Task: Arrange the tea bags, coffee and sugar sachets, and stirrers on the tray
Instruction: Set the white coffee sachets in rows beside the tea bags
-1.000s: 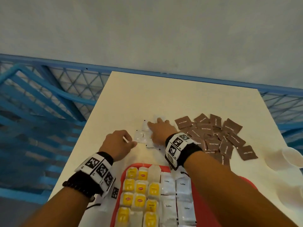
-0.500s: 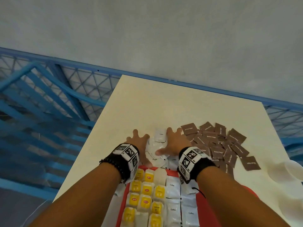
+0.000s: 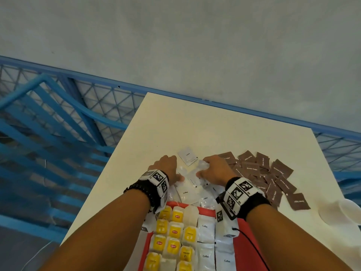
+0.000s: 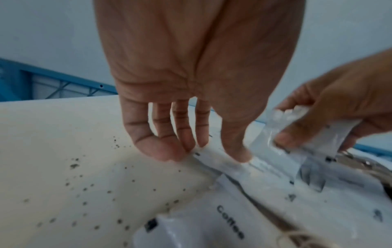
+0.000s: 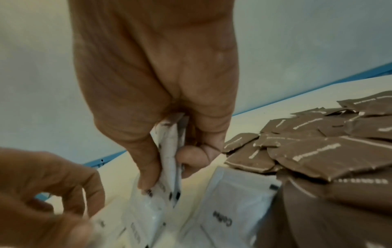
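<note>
Loose white coffee sachets [image 3: 190,185] lie on the table just beyond the red tray [image 3: 207,209]. My right hand [image 3: 204,169] grips a small bunch of these coffee sachets [image 5: 169,151] upright between thumb and fingers. My left hand [image 4: 203,156] is beside it, fingertips and thumb pinching the edge of a coffee sachet [image 4: 220,164] that lies on the table. One more coffee sachet [image 3: 187,155] lies alone farther out. On the tray are yellow tea bags [image 3: 175,230] in rows and coffee sachets [image 3: 205,231] to their right. Brown sugar sachets [image 3: 263,173] are heaped to the right. I see no stirrers.
White paper cups [image 3: 347,212] stand at the table's right edge. The cream table [image 3: 195,124] ends at a blue metal railing [image 3: 88,118] on the left and far side. Small dark specks [image 4: 84,184] dot the table near my left hand.
Half a second ago both hands lay spread flat over the loose coffee sachets. Now their fingers have curled, and my right hand has gathered up several sachets.
</note>
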A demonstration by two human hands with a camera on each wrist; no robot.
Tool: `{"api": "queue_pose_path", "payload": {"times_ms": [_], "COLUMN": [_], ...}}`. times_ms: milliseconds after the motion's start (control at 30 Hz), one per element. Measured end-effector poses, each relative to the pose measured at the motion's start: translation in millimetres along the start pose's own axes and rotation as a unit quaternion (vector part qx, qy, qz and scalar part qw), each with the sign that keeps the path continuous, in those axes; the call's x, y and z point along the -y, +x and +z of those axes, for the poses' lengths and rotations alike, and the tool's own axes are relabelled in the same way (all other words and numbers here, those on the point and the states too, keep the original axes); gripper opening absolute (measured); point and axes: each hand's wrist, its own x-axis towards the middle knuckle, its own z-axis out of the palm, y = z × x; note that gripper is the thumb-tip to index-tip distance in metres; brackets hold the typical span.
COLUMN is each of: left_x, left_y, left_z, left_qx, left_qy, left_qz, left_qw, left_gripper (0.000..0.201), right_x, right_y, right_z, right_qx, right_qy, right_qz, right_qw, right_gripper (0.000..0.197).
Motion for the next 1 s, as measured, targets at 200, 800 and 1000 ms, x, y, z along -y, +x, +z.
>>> {"api": "queue_pose_path", "payload": {"times_ms": [200, 800, 1000], "left_x": [-4, 44, 38], "left_y": [2, -67, -104], "left_z": [1, -49, -25], "left_qx": [0.013, 0.008, 0.032], "left_qy": [-0.049, -0.516, -0.580], "left_qz": [-0.019, -0.039, -0.056], "left_qw": [0.999, 0.856, 0.812], "left_gripper": [0.031, 0.020, 0.025], "right_x": [-5, 36, 28], "right_y": [4, 54, -26], "right_z": [-24, 34, -9], "right_qx": [-0.010, -0.046, -0.038], "right_qy": [0.056, -0.019, 0.196], "right_qz": [0.000, -0.028, -0.062], "right_qw": [0.998, 0.998, 0.978], "right_gripper": [0.022, 0.001, 0.024]}}
